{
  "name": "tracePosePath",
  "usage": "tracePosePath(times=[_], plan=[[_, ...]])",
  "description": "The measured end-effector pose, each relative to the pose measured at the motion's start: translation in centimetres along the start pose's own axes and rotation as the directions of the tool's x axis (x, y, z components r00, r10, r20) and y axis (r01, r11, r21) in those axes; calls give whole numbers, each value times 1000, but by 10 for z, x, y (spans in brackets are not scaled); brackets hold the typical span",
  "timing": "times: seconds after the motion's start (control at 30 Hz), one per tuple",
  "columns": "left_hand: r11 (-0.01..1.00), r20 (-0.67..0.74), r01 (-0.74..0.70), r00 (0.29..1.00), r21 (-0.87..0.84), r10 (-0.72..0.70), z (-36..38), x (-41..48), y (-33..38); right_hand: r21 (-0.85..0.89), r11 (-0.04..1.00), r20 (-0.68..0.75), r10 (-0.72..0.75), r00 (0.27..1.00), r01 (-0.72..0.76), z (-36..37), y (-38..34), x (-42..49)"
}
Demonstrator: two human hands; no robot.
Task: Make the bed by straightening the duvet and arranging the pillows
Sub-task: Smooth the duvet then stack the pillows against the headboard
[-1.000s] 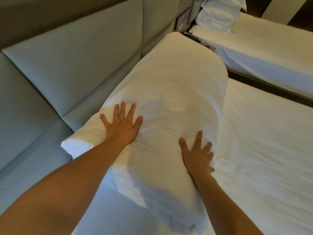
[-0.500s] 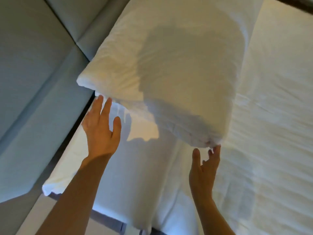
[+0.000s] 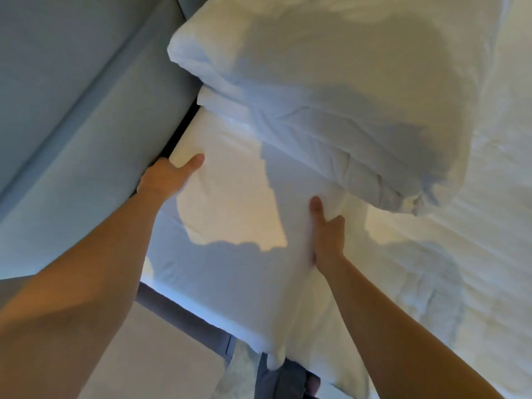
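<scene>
A plump white upper pillow (image 3: 359, 90) lies across the top of the view against the headboard. Under it sits a flatter white lower pillow (image 3: 239, 277), its near corner hanging over the bed edge. My left hand (image 3: 168, 178) holds that lower pillow's left edge by the headboard, thumb on top and fingers hidden beneath. My right hand (image 3: 328, 234) pinches its right edge, thumb up, just below the upper pillow's near corner. The white duvet (image 3: 466, 283) spreads wrinkled to the right.
A grey padded headboard (image 3: 72, 116) fills the left side, with a dark gap between it and the mattress. A pale flat surface (image 3: 161, 355) lies below the bed edge at bottom left. Part of my leg and foot (image 3: 290, 381) shows at the bottom.
Both hands have come off the upper pillow, dropped lower and closed on the two side edges of the pillow beneath it. The view has tilted further down.
</scene>
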State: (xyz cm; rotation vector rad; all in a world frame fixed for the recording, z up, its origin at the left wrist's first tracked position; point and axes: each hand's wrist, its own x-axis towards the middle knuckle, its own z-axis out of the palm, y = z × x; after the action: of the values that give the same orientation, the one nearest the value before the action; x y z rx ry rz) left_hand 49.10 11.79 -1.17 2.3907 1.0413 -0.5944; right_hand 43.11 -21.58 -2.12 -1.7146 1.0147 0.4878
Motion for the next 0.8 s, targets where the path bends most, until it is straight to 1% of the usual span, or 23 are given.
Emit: tracePosePath(times=[0.1,0.2,0.27,0.33,0.53,0.63,0.8], plan=[[1000,-39,-2,999,22,3,0,-10,2,26,1000,-42,-13,999,14,5,0,-4],[998,-65,-45,997,36,48,-5,-24,6,42,998,-75,-39,996,43,6,-2,-11],[997,-92,-68,993,45,72,-13,-34,5,64,996,-73,-51,996,56,1,-2,-20],[994,-110,-82,990,66,89,-25,-48,0,74,996,-48,-51,998,55,-5,-1,-34],[983,-101,-116,986,139,131,-59,-115,-22,69,997,28,-35,999,33,-33,16,-91],[986,-109,-96,988,136,111,-69,-157,-46,41,999,81,-35,996,32,-51,30,-124],[983,-139,-162,975,87,173,-88,-227,-93,56,998,190,-22,982,12,-89,51,-183]])
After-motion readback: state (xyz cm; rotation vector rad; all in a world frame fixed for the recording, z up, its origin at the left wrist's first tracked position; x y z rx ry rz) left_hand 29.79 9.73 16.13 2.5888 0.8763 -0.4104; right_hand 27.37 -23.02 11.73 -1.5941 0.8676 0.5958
